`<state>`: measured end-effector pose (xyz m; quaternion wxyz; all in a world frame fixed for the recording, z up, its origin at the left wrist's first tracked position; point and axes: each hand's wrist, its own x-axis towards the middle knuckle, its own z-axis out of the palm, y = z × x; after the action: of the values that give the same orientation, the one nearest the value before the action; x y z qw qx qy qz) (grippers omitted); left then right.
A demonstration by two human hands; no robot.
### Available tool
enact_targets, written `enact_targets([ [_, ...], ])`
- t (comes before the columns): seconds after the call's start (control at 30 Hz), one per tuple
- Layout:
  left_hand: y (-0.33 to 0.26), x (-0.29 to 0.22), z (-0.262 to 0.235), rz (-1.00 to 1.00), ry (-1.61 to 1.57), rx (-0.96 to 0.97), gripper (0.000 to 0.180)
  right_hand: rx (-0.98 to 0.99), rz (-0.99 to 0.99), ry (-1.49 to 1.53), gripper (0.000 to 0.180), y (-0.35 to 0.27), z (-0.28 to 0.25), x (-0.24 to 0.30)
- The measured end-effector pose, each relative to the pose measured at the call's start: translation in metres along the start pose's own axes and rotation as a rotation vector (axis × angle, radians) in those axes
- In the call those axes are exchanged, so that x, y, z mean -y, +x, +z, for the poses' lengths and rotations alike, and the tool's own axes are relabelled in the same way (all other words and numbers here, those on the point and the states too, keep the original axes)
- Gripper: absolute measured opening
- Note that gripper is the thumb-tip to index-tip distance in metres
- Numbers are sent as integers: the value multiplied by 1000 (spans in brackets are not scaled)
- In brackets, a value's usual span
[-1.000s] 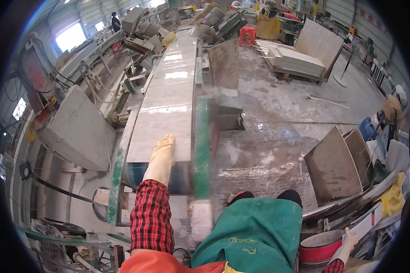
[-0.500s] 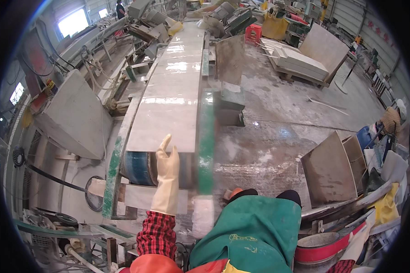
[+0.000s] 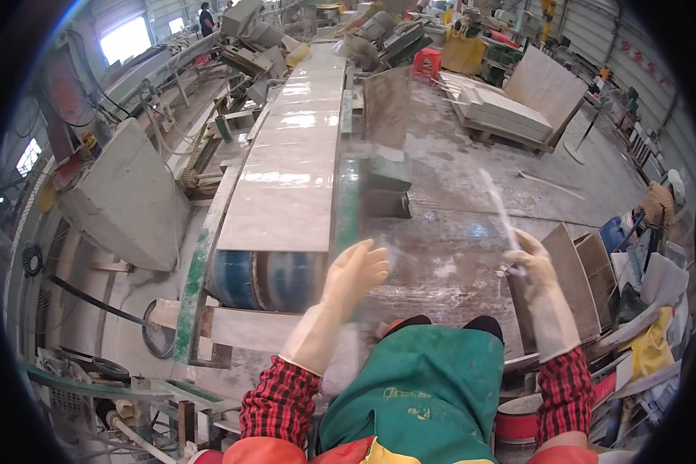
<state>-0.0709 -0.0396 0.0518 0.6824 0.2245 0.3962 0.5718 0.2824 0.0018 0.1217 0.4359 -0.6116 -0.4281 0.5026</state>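
My left hand (image 3: 356, 269), in a cream rubber glove, is raised over the right side rail of a roller conveyor. Its fingers are loosely bent and apart, with nothing seen in them. My right hand (image 3: 532, 264), gloved alike, is closed around a thin whitish strip (image 3: 499, 203) that points up and away. Motion smears the strip, so its kind is unclear. Ahead of my left hand, wet pale stone slabs (image 3: 281, 203) lie in a row on the conveyor. At their near end, blue rollers (image 3: 292, 280) show. The green side rail (image 3: 349, 203) runs along their right.
Brown boards (image 3: 568, 267) lean at my right, beside a red-rimmed round tub (image 3: 516, 425). A large grey block (image 3: 124, 197) stands left of the conveyor. Stacked slabs (image 3: 503, 108) rest on a pallet at the far right. A person (image 3: 206, 19) stands far back left.
My left hand has moved right, off the near slab's end to above the rail. My right hand has risen from the tub at lower right, now with the whitish strip in it.
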Motion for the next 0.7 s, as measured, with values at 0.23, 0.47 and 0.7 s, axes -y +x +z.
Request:
enact_targets([
  [0.23,-16,-14,-5,68,-328,151,48,569,-989,-740,60,-19,161,20],
  [0.47,-28,-6,-102,339,-480,-421,36,705,-1553,-918,52,-28,246,10],
  [0.7,-2,-9,-172,316,-503,-750,32,631,-1052,-1084,66,14,155,-15],
])
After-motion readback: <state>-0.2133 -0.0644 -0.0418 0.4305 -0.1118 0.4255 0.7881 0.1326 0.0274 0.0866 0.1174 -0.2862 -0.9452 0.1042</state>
